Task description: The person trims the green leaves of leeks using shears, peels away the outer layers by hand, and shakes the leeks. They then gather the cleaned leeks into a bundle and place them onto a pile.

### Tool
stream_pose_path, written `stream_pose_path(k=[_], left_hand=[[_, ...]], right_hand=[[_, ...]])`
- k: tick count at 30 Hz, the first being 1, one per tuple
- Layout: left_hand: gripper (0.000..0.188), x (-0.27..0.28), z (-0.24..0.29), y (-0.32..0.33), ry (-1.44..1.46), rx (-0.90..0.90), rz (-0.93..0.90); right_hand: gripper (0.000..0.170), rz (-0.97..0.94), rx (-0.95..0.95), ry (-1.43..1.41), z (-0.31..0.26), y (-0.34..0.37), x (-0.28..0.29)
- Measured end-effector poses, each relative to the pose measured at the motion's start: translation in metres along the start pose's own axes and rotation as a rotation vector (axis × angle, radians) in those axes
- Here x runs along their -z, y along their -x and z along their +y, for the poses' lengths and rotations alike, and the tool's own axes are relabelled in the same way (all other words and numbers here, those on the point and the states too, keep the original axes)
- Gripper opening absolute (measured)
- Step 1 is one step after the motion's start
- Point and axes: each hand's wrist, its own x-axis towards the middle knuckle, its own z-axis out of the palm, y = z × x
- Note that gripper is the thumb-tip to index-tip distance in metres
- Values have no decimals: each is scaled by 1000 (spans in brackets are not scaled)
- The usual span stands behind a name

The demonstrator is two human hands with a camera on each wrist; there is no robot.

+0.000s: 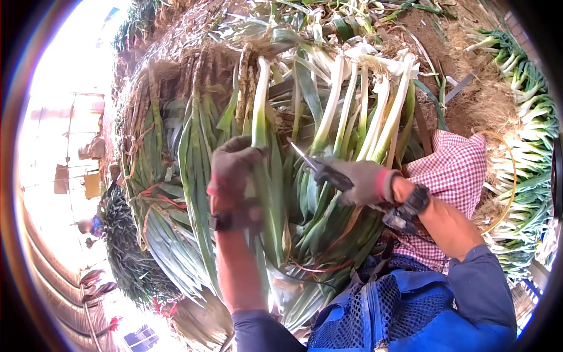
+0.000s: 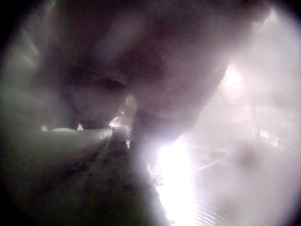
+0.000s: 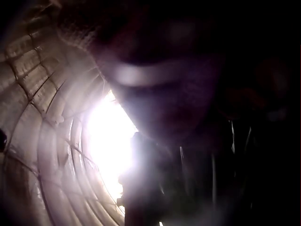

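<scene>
In the head view my gloved left hand (image 1: 234, 167) grips a leek (image 1: 260, 105) around its green part, with the white end pointing up. My gloved right hand (image 1: 365, 180) holds a knife (image 1: 319, 167) by its dark handle, the short blade pointing toward the left hand without touching the leek. Under both hands lies a heap of long green leaves. Several white-stemmed leeks (image 1: 334, 102) stand beside the held one. The left wrist view is dim and blurred, with the glove (image 2: 155, 61) over it; the right wrist view is mostly dark.
Leeks with roots (image 1: 528, 146) form a long row at the right. Checked cloth (image 1: 448, 170) covers the lap, above a blue mesh vest (image 1: 387, 311). More bundled leaves (image 1: 132, 252) lie at the left. A distant person (image 1: 94, 226) is beyond them.
</scene>
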Motion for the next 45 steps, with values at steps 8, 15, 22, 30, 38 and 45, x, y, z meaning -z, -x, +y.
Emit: stream_pose_path(k=[8,15,22,30,38,45], left_hand=[[42,6,41,46,16,-98,-18],[46,10,45,133,200,-113,-35],[57,23,59,161,210,-288,-21],[46,-10,80,113,1,-381,21],[38,-74,-79,39,-304,115,-236],[26,-36,-61,12,-481,-340,203]], right_hand=[[104,164,35,-183,26,48,3],[104,222,79,-162,28,48,10],[103,293,114,-127,25,51,7],[101,567,216,-204,28,77,14],[103,365,129,-122,18,82,10],[104,203,308,-38,10,30,9]])
